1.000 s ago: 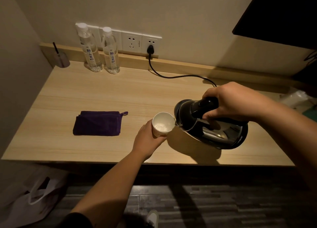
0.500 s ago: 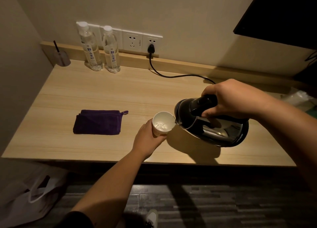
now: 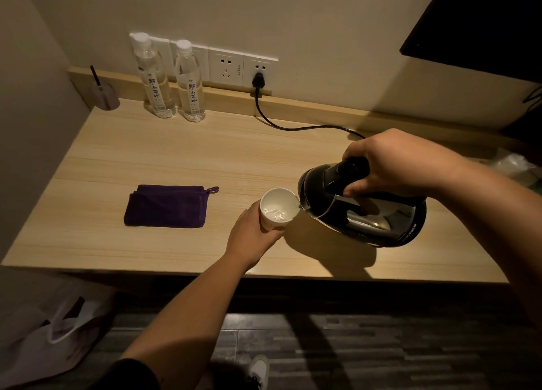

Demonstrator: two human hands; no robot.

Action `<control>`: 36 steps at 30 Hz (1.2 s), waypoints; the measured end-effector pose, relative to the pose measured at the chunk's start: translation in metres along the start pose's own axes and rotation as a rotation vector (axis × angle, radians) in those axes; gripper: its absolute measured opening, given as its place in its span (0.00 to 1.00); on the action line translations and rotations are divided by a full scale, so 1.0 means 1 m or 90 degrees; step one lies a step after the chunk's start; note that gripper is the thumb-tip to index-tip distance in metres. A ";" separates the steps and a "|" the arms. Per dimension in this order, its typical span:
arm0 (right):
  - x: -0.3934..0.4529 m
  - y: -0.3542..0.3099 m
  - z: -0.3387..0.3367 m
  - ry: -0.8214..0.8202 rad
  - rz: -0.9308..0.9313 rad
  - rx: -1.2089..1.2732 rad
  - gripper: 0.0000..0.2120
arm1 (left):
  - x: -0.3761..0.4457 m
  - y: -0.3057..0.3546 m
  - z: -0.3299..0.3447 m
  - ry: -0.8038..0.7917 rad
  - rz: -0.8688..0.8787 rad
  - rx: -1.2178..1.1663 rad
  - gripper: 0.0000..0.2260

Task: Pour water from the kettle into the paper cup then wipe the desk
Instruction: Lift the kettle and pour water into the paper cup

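Observation:
A dark steel kettle [image 3: 369,216] is tilted to the left above the wooden desk [image 3: 176,160], its spout at the rim of a white paper cup [image 3: 278,207]. My right hand [image 3: 393,163] grips the kettle's black handle from above. The cup holds rippling water and stands on the desk near the front edge, with my left hand [image 3: 252,234] wrapped around its near side. A folded purple cloth [image 3: 165,205] lies flat on the desk to the left of the cup, apart from both hands.
Two clear water bottles [image 3: 170,81] stand at the back by the wall sockets [image 3: 225,67]. A black cord [image 3: 281,122] runs from the plug across the desk's back. A small holder [image 3: 105,96] sits in the back left corner. A white bag [image 3: 50,334] lies on the floor.
The kettle has stayed tilted at the cup with only slight shifts. Water in the cup looks higher and is rippling. My left hand has kept its hold.

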State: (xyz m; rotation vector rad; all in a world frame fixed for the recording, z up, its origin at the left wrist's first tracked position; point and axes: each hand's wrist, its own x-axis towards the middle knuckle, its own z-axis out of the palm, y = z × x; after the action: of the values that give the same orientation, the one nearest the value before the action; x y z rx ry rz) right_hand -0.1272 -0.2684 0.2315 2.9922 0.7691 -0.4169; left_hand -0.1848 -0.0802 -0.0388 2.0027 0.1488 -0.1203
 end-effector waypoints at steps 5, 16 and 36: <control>0.001 0.000 0.000 0.005 -0.006 -0.013 0.21 | 0.000 0.000 0.000 -0.003 -0.001 -0.001 0.34; 0.004 0.000 0.000 0.005 -0.013 -0.017 0.20 | 0.000 0.000 0.000 -0.003 0.000 0.005 0.34; -0.033 0.047 0.040 0.063 0.112 0.324 0.18 | -0.002 0.004 -0.002 -0.006 0.001 -0.025 0.33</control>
State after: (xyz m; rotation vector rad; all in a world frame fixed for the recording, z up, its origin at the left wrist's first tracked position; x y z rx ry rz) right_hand -0.1421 -0.3289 0.1997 3.5374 0.4495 -0.5298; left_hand -0.1861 -0.0800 -0.0343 1.9629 0.1428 -0.1242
